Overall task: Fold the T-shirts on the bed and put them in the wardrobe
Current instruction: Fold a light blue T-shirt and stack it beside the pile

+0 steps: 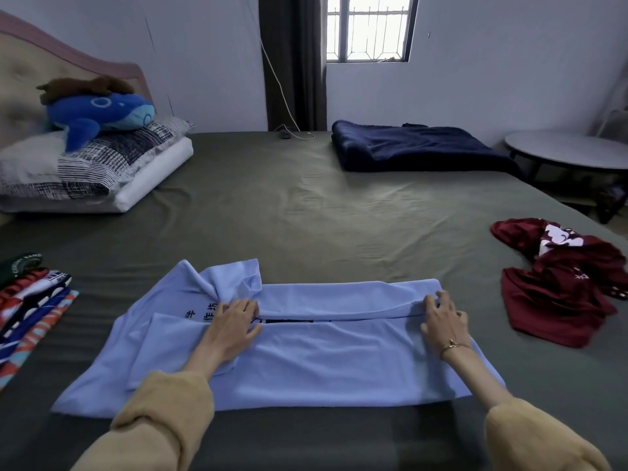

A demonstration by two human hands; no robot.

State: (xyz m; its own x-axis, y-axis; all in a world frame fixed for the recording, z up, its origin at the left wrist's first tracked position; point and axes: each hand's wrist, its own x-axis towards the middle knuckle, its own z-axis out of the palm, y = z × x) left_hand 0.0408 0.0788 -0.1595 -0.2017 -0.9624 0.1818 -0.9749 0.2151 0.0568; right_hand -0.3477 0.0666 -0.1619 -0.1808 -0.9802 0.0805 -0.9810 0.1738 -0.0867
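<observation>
On the bed (306, 205), near its front edge, my left hand (234, 326) lies flat with straight fingers on the light blue T-shirt (306, 362) (both long sides already folded toward its middle), while my right hand (443, 321) curls its fingers over the far fold near the shirt's right end, gripping it. A crumpled maroon T-shirt (560, 287) lies by the bed's right edge, a stack of folded shirts (30, 300) at the left edge, pillows (88, 171) with a blue plush toy (98, 112) at the far left corner.
</observation>
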